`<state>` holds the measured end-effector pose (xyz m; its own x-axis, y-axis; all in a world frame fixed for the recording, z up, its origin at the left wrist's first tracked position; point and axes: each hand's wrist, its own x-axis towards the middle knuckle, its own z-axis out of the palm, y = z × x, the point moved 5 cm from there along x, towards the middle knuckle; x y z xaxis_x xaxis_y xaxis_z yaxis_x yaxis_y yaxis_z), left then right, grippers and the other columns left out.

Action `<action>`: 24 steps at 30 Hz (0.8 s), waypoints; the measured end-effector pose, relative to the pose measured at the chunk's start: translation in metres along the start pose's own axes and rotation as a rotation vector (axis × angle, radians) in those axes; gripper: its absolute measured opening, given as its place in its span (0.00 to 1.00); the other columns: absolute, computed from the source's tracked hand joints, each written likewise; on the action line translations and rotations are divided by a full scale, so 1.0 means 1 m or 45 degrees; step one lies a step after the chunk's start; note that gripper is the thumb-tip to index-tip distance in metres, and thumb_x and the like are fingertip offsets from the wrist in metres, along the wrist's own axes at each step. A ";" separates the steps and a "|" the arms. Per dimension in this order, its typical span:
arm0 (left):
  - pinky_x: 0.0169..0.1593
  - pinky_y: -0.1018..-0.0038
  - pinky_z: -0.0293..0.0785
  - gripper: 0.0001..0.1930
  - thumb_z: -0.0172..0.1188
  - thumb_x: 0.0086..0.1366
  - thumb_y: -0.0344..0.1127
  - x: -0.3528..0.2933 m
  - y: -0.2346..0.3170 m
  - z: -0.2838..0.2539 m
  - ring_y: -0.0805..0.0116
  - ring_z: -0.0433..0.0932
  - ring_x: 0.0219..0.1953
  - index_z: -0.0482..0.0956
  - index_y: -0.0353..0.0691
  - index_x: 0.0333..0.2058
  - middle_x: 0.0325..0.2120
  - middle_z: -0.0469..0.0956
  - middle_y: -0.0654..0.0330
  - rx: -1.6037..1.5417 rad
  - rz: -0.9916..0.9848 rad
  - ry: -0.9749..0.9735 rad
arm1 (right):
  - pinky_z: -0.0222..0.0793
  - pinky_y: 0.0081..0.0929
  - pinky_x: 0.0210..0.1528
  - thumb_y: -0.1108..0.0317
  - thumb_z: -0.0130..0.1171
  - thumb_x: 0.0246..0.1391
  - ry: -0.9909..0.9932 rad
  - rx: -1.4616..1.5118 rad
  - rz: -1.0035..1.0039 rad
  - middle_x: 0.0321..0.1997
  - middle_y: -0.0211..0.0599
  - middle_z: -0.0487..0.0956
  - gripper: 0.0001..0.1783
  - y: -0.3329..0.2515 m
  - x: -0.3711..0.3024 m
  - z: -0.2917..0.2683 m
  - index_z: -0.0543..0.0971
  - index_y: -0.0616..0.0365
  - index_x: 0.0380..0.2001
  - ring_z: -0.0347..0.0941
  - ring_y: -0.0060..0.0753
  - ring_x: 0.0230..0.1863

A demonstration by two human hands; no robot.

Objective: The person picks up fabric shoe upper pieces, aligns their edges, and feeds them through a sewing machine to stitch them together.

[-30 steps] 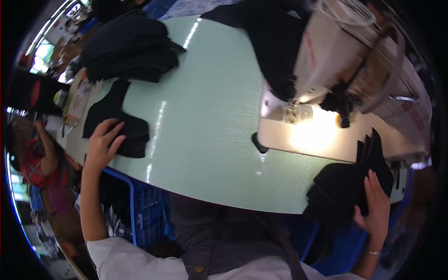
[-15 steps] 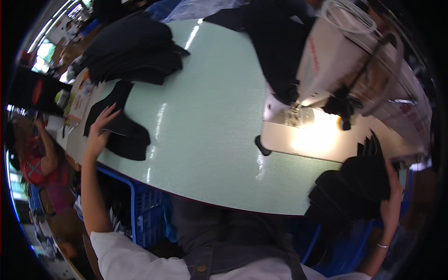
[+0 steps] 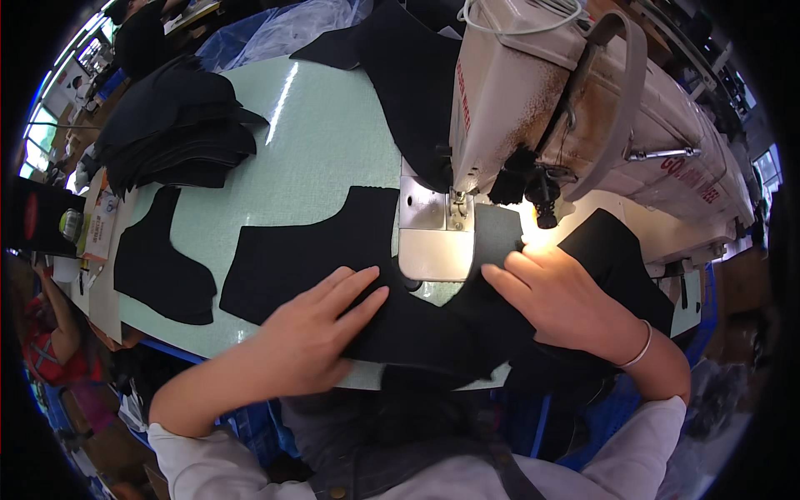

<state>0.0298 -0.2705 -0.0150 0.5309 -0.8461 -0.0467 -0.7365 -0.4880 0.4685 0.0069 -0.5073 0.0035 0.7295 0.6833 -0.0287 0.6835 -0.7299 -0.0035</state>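
Black cut fabric pieces lie in front of the sewing machine (image 3: 542, 100). Over a wide piece of black fabric (image 3: 308, 246) rests my left hand (image 3: 308, 333), palm down with fingers stretched and apart. My right hand (image 3: 558, 292) has its fingers bent on another black fabric piece (image 3: 492, 308), right of the machine's lit metal plate (image 3: 433, 254), and seems to grip it. The underside of that grip is hidden. The pieces overlap below the plate and hang over the near table edge. The presser foot (image 3: 457, 208) stands just beyond both hands.
A boot-shaped black piece (image 3: 162, 267) lies at left, below a stack of black fabric (image 3: 179, 125). More black fabric (image 3: 400, 75) drapes beside the machine head. Blue crates (image 3: 250, 425) sit under the pale green table (image 3: 325, 167). Another person (image 3: 58, 342) is at far left.
My left hand has left the boot-shaped piece and moved right. My right hand has come from the pile at right toward the machine. Black fabric now covers the table's middle.
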 end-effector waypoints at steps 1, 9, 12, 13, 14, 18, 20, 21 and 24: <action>0.63 0.54 0.67 0.42 0.64 0.37 0.27 0.002 -0.005 -0.006 0.39 0.66 0.62 0.69 0.34 0.59 0.63 0.64 0.45 -0.002 -0.001 0.001 | 0.73 0.36 0.46 0.74 0.57 0.44 0.016 0.109 0.058 0.32 0.37 0.74 0.17 0.005 0.002 0.000 0.75 0.66 0.41 0.76 0.37 0.38; 0.47 0.58 0.71 0.34 0.63 0.36 0.19 0.024 -0.020 0.000 0.49 0.75 0.44 0.73 0.40 0.49 0.44 0.75 0.51 0.063 -0.058 0.425 | 0.74 0.37 0.48 0.75 0.55 0.46 -0.013 -0.152 0.273 0.50 0.59 0.75 0.27 0.012 -0.001 0.030 0.72 0.76 0.52 0.76 0.53 0.47; 0.40 0.64 0.70 0.27 0.62 0.43 0.21 0.048 -0.018 0.017 0.53 0.73 0.36 0.71 0.39 0.46 0.33 0.70 0.55 0.135 0.014 0.445 | 0.74 0.39 0.52 0.74 0.56 0.47 0.132 0.181 0.247 0.53 0.64 0.74 0.26 0.005 -0.001 0.020 0.74 0.74 0.52 0.76 0.54 0.53; 0.41 0.64 0.70 0.27 0.63 0.44 0.20 0.054 -0.007 0.018 0.50 0.73 0.37 0.71 0.40 0.46 0.34 0.69 0.53 0.022 0.025 0.404 | 0.74 0.40 0.54 0.73 0.57 0.48 0.156 -0.021 0.094 0.56 0.63 0.73 0.25 -0.001 -0.005 0.024 0.74 0.72 0.52 0.75 0.55 0.55; 0.41 0.63 0.70 0.26 0.63 0.45 0.19 0.058 0.003 0.014 0.48 0.73 0.38 0.71 0.40 0.46 0.35 0.69 0.52 -0.092 0.035 0.360 | 0.74 0.40 0.54 0.73 0.57 0.48 0.153 -0.027 0.109 0.56 0.63 0.73 0.25 0.002 -0.006 0.024 0.74 0.72 0.52 0.75 0.55 0.55; 0.35 0.69 0.73 0.33 0.65 0.46 0.23 0.062 0.005 0.012 0.50 0.74 0.36 0.69 0.37 0.54 0.37 0.67 0.51 -0.127 0.080 0.006 | 0.76 0.33 0.46 0.72 0.58 0.44 0.322 -0.038 -0.016 0.50 0.57 0.77 0.24 -0.006 -0.002 0.021 0.76 0.72 0.47 0.78 0.48 0.47; 0.29 0.73 0.72 0.34 0.62 0.49 0.25 0.062 0.013 0.021 0.58 0.74 0.31 0.68 0.35 0.59 0.45 0.71 0.50 0.115 0.065 0.116 | 0.76 0.32 0.42 0.72 0.58 0.45 0.178 0.021 0.068 0.51 0.55 0.77 0.24 -0.005 0.002 0.020 0.75 0.73 0.47 0.79 0.44 0.43; 0.25 0.76 0.70 0.30 0.59 0.52 0.28 0.064 0.020 0.022 0.65 0.71 0.26 0.70 0.33 0.57 0.47 0.73 0.47 0.401 0.084 0.188 | 0.75 0.35 0.42 0.72 0.57 0.46 0.163 0.057 0.102 0.54 0.56 0.75 0.25 -0.004 0.002 0.020 0.74 0.75 0.49 0.78 0.43 0.42; 0.16 0.82 0.59 0.26 0.54 0.55 0.32 0.064 0.036 0.035 0.78 0.61 0.17 0.76 0.31 0.55 0.51 0.78 0.40 1.076 0.029 0.319 | 0.74 0.38 0.45 0.72 0.57 0.46 0.090 -0.140 0.010 0.57 0.58 0.74 0.28 -0.009 0.001 0.031 0.73 0.77 0.52 0.77 0.45 0.46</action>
<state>0.0229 -0.3500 -0.0327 0.5154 -0.8342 0.1959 -0.7593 -0.5506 -0.3468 0.0008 -0.5012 -0.0278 0.7320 0.6800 0.0422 0.6734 -0.7316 0.1065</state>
